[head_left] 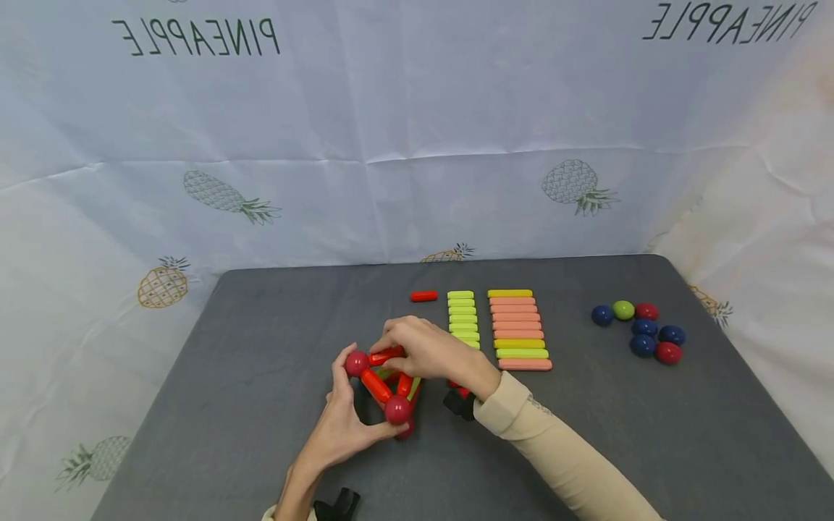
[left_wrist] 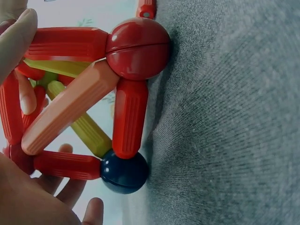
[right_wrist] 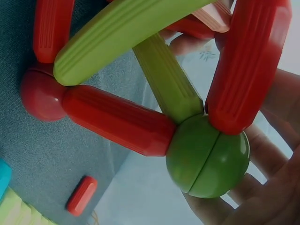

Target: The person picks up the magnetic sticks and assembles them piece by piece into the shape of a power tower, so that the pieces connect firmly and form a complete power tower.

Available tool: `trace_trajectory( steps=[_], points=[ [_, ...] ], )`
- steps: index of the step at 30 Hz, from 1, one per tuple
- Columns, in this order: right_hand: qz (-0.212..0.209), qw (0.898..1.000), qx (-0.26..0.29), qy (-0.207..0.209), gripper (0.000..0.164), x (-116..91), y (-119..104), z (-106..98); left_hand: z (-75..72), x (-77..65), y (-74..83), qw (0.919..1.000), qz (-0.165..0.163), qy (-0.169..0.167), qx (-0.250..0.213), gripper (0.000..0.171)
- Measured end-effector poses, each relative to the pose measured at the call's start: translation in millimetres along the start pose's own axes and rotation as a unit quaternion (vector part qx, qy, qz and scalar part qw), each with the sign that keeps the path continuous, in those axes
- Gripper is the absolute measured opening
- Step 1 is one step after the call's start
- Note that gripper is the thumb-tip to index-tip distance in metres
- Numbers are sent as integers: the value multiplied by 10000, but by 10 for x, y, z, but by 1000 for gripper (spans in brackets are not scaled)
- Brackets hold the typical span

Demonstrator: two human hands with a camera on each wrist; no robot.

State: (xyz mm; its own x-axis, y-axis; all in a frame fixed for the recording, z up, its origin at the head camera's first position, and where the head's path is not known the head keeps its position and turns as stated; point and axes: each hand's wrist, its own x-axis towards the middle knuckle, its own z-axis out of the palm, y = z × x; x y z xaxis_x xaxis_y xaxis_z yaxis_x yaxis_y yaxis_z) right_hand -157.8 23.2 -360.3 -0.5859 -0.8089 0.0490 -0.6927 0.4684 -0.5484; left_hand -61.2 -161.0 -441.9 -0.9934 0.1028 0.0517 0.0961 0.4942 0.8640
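Observation:
A frame of magnetic rods and balls stands on the dark table. My left hand (head_left: 345, 423) holds it from the left, fingers by a red ball (head_left: 356, 364) and thumb by the near lower corner. My right hand (head_left: 423, 347) reaches in from the right and pinches a red rod (head_left: 386, 355) at the far side. Another red ball (head_left: 397, 409) tops the near corner. A dark blue ball (left_wrist: 124, 171) and a salmon rod (left_wrist: 70, 110) show in the left wrist view. In the right wrist view a green ball (right_wrist: 207, 156) joins red and yellow-green rods, with fingers behind it.
One loose red rod (head_left: 423, 296) lies beyond the right hand. To its right are a row of short yellow-green rods (head_left: 462, 310) and a row of longer salmon rods (head_left: 515, 316) with some yellow ones. Several loose balls (head_left: 644, 328) sit at the table's right.

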Motion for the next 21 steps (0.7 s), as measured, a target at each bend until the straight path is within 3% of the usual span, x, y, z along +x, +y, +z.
trace_trajectory(
  steps=[9,13,17,21],
  points=[
    [-115,9998,179,-55,29,16,53,-19,-12,19,-10,10000,74,39,0,126],
    [-263,9983,523,12,35,-5,150,-69,-6,16,-14,10000,43,57,-1,124],
    [-166,9935,909,666,39,-21,307,-163,3,15,-21,9999,-29,80,-62,121],
    [347,9863,764,1418,39,26,493,-230,10,19,-31,9998,18,125,-162,119]
  ],
)
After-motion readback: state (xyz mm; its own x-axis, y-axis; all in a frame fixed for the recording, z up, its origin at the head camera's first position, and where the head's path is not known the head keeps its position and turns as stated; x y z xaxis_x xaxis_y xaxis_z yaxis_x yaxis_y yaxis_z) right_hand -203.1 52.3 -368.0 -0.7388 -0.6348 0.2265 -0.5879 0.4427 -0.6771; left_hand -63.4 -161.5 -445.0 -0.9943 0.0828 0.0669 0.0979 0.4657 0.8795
